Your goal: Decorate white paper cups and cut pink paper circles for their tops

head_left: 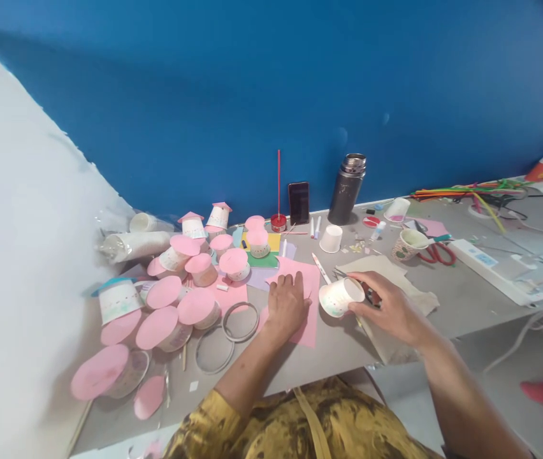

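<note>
My left hand [287, 303] lies flat, fingers spread, on a sheet of pink paper [308, 285] on the grey table [448, 299]. My right hand [389, 306] grips a white paper cup [340, 298] lying on its side just right of the pink sheet, open mouth facing left. A white marker [320, 267] lies just behind the cup. A beige cloth [398, 275] is under my right hand.
Several paper cups capped with pink paper discs [176, 306] crowd the left. Two metal rings [228, 335] lie near the front edge. At the back stand a steel flask [347, 187], a phone [299, 202], a red stick on a base [278, 220]. Red scissors [436, 253], power strip [501, 275] sit right.
</note>
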Tool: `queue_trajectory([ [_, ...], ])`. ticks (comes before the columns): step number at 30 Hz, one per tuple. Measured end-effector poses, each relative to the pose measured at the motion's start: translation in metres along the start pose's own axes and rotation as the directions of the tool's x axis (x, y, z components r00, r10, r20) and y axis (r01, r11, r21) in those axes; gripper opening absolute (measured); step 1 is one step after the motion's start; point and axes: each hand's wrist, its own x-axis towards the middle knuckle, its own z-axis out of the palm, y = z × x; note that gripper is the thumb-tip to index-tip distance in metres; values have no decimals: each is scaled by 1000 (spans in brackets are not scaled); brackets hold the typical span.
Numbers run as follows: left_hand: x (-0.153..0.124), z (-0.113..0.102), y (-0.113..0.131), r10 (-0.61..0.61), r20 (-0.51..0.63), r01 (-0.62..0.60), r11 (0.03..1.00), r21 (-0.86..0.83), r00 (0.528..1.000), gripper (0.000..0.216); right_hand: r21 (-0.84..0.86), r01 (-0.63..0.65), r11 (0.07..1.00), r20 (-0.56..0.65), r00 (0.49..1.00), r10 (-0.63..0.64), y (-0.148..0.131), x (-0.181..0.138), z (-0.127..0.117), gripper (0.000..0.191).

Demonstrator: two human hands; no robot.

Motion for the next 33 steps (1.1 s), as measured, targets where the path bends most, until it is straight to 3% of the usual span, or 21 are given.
queue_trajectory([
  [4, 4, -3, -5, -67, -56, 56, 982, -183, 996, 49, 19, -28, 999, 10, 1000, 28, 3, -3, -1, 46],
  [7, 10, -18, -11, -162, -77, 122, 919, -375, 984, 47, 19, -27, 999, 18, 999, 26, -6, 0, 4, 47],
  [11, 7, -52, -18, -217, 40, 193, 753, -629, 975, 29, -26, 62, 998, 64, 996, -60, -36, 18, 23, 46],
  [12, 4, -61, -19, -225, 77, 213, 681, -701, 971, 30, -47, 93, 995, 76, 993, -89, -45, 25, 30, 45],
  [14, -6, -75, -20, -297, 188, 269, 260, -927, 936, 27, -110, 131, 985, 118, 986, -118, -60, 39, 42, 43],
  [15, -12, -81, -21, -308, 203, 253, 133, -958, 930, 25, -145, 140, 979, 154, 981, -118, -66, 45, 47, 42],
  [17, -22, -89, -22, -312, 199, 213, 10, -977, 929, 23, -175, 156, 972, 228, 967, -114, -70, 54, 53, 52],
  [19, -31, -94, -25, -303, 207, 208, -28, -978, 930, 27, -138, 154, 978, 230, 966, -119, -63, 57, 49, 63],
  [20, -34, -96, -27, -295, 222, 218, -47, -975, 929, 30, -115, 133, 984, 187, 976, -110, -55, 56, 44, 59],
  [23, -43, -101, -34, -259, 290, 263, -135, -955, 921, 41, -158, -23, 987, -57, 998, 15, -20, 44, 21, 22],
  [27, -56, -104, -46, -180, 309, 259, -255, -932, 934, 50, -282, -237, 930, -237, 956, 172, 29, 17, -16, 23],
  [30, -69, -106, -55, -178, 288, 228, -295, -928, 941, 53, -278, -401, 873, -378, 881, 284, 56, 5, -43, 24],
  [33, -79, -109, -64, -205, 314, 262, -242, -934, 927, 55, -215, -551, 806, -551, 750, 366, 76, 6, -68, 36],
])
